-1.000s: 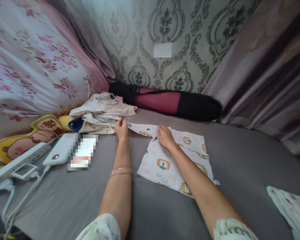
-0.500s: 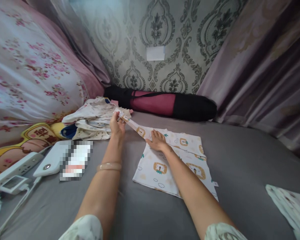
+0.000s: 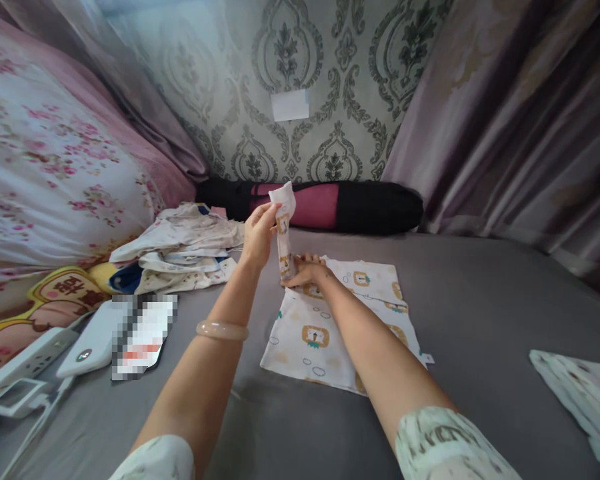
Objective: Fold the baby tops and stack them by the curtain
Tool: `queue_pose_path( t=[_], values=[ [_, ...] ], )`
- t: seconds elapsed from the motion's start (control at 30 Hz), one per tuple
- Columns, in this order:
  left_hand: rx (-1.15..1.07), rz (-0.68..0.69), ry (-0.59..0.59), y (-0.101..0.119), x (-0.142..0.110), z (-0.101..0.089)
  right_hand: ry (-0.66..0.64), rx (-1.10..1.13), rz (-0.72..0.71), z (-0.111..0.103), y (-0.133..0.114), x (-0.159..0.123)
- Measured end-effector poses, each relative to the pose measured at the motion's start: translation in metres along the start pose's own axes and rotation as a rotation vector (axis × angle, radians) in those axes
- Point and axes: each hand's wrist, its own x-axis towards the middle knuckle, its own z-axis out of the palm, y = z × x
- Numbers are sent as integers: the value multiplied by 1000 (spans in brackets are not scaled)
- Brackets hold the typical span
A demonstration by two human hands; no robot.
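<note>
A white garment (image 3: 300, 363) with a tan lion print lies partly folded on the grey bedsheet. My left hand (image 3: 261, 230) pinches its sleeve (image 3: 283, 233) near the cuff and holds it up off the bed. The cuff end sticks up above my fingers. My right hand (image 3: 310, 269) lies over the garment's upper left part, where the sleeve meets the body. Its fingers are stretched out and press down on the cloth. A small white tag (image 3: 427, 359) shows at the garment's right edge.
A pile of light clothes (image 3: 180, 250) lies to the left, near a phone (image 3: 147, 337), a white power bank (image 3: 95, 343) and a power strip (image 3: 27, 363) with cables. A long black and maroon bag (image 3: 375, 207) rests along the wall. Another folded cloth (image 3: 580, 393) lies far right.
My left hand has brought the sleeve up and to the right, so it now stands nearly upright. My right hand stays on the garment. The view has shifted slightly.
</note>
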Motion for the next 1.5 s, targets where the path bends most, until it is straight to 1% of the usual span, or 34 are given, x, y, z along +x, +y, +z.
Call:
queue_pose_path(
  t=[0.07, 0.13, 0.17, 0.23, 0.3, 0.33, 0.4, 0.53, 0.6, 0.67, 0.7, 0.73, 0.77, 0.8, 0.87, 0.9, 0.97, 1.03, 1.13, 1.27, 1.4, 1.5],
  values=[
    [60, -1, -30, -2, -3, 12, 30, 42, -20, 1, 2, -1],
    [94, 14, -53, -4, -6, 22, 96, 154, -73, 4, 8, -4],
    [105, 26, -62, -6, -8, 26, 149, 276, -108, 6, 12, -6],
    [121, 49, -65, -12, -10, 35, 277, 591, -162, 11, 24, -12],
    [142, 60, -58, -21, -14, 42, 379, 855, -165, 17, 39, -24],
    [155, 63, -58, -25, -17, 46, 399, 974, -148, 20, 47, -31],
    [189, 64, -70, -35, -25, 53, 392, 1169, -94, 23, 64, -47],
    [345, 74, -141, -45, -49, 68, 365, 1722, 77, 19, 94, -75],
    [456, 78, -246, -47, -64, 75, 338, 1962, 162, 15, 105, -83],
    [559, 45, -380, -49, -78, 79, 318, 2088, 206, 14, 113, -87],
    [604, 12, -424, -51, -84, 79, 309, 2130, 206, 14, 116, -88],
    [644, -22, -439, -53, -89, 77, 298, 2160, 192, 15, 119, -89],
    [684, -47, -422, -56, -92, 73, 287, 2178, 168, 16, 121, -89],
    [728, -59, -382, -59, -94, 68, 279, 2188, 144, 17, 122, -88],
    [850, -62, -258, -65, -93, 52, 278, 2191, 140, 19, 124, -86],
    [930, -73, -194, -69, -92, 43, 290, 2190, 165, 19, 124, -84],
    [1108, -153, -85, -75, -88, 26, 328, 2182, 239, 21, 124, -79],
    [1245, -249, -42, -79, -86, 13, 397, 2156, 302, 22, 124, -73],
    [1334, -294, -66, -86, -86, 3, 552, 2055, 353, 27, 126, -64],
    [1342, -264, -100, -93, -87, -2, 704, 1821, 346, 33, 133, -59],
    [1329, -258, -92, -98, -86, -7, 791, 1570, 301, 37, 146, -57],
    [1370, -249, -115, -100, -86, -9, 807, 1356, 300, 41, 159, -57]
  ],
)
